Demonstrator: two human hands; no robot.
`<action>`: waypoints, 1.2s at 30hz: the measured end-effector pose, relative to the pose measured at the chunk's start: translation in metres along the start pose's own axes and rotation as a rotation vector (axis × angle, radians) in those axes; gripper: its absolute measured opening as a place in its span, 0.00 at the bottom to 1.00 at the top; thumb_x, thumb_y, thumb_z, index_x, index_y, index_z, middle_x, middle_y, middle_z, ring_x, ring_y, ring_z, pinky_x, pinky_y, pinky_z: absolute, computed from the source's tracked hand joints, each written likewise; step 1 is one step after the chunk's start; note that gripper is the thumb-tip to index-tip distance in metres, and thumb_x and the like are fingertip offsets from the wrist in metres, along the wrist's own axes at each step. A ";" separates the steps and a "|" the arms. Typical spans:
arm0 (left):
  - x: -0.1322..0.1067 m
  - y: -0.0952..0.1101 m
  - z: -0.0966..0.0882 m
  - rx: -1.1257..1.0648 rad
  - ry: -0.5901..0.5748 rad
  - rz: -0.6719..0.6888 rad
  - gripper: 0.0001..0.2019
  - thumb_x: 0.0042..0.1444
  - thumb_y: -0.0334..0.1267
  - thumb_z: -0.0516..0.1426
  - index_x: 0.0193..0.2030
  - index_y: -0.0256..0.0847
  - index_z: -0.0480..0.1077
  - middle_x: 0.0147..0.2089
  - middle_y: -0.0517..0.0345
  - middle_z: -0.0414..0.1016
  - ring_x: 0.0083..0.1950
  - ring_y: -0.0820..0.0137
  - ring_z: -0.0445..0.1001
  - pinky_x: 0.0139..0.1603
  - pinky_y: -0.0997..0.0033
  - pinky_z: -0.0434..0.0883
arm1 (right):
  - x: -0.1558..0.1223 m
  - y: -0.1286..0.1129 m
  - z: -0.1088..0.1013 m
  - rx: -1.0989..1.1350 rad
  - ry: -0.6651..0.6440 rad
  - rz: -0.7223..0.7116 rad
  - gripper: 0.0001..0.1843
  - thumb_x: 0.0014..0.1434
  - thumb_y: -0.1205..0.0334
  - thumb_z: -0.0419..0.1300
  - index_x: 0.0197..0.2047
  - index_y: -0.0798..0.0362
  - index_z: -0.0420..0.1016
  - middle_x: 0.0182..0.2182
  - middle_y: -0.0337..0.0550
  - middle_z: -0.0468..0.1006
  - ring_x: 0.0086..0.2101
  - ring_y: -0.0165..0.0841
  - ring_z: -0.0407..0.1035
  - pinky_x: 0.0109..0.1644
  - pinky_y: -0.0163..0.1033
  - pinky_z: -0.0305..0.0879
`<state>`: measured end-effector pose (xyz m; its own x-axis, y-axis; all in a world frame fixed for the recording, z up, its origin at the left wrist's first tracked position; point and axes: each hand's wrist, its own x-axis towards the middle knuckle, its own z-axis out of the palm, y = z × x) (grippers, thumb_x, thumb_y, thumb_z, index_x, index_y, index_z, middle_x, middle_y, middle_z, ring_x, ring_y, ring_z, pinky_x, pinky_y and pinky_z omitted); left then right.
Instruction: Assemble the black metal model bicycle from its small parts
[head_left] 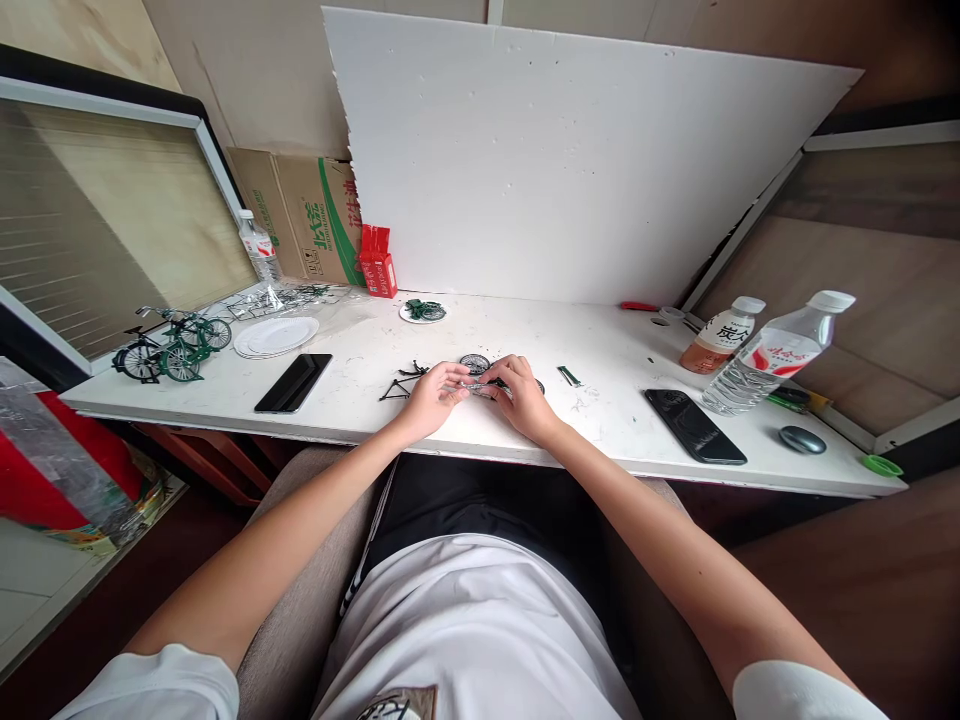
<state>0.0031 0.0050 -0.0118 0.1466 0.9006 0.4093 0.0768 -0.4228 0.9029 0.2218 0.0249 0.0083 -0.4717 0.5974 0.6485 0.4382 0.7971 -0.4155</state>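
My left hand point(435, 397) and my right hand point(521, 398) meet just above the table near its front edge. The fingertips of both pinch a small, thin greyish part point(475, 386); its exact kind is too small to make out. Right behind the fingers lies a small spoked model bicycle wheel point(474, 362). A black model bicycle frame point(401, 386) rests to the left of my left hand. Under and beside my right hand are more dark wheel parts, mostly covered by the fingers. Small green strips point(568, 376) lie to the right.
Assembled model bicycles point(176, 345) stand at the left, by stacked paper plates point(276, 337) and a phone point(294, 383). A small plate point(409, 318) carries green parts. On the right are another phone point(694, 425), bottles point(780, 355) and a mouse point(802, 440). A white board point(585, 160) leans behind.
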 end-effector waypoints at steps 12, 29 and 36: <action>-0.002 0.009 0.000 0.137 0.060 -0.017 0.10 0.60 0.38 0.66 0.47 0.41 0.81 0.50 0.46 0.85 0.48 0.60 0.82 0.55 0.55 0.77 | -0.001 0.003 0.002 -0.041 -0.011 -0.022 0.08 0.73 0.65 0.57 0.49 0.46 0.76 0.46 0.49 0.75 0.49 0.45 0.68 0.55 0.52 0.69; -0.007 0.015 0.006 0.205 0.045 0.040 0.06 0.62 0.32 0.62 0.45 0.40 0.78 0.48 0.48 0.84 0.50 0.62 0.82 0.58 0.58 0.78 | -0.002 0.000 0.002 -0.006 -0.108 -0.084 0.11 0.75 0.54 0.56 0.51 0.46 0.79 0.47 0.50 0.79 0.51 0.47 0.69 0.57 0.55 0.70; -0.008 0.017 0.005 0.262 0.041 0.074 0.07 0.61 0.30 0.61 0.44 0.40 0.79 0.47 0.50 0.85 0.48 0.63 0.83 0.56 0.59 0.79 | -0.002 0.002 0.002 0.070 -0.114 -0.077 0.10 0.72 0.53 0.61 0.50 0.47 0.79 0.46 0.51 0.80 0.54 0.47 0.70 0.57 0.54 0.71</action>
<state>0.0086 -0.0101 -0.0005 0.1215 0.8673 0.4827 0.3211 -0.4945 0.8077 0.2221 0.0257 0.0048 -0.5873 0.5373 0.6053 0.3451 0.8427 -0.4132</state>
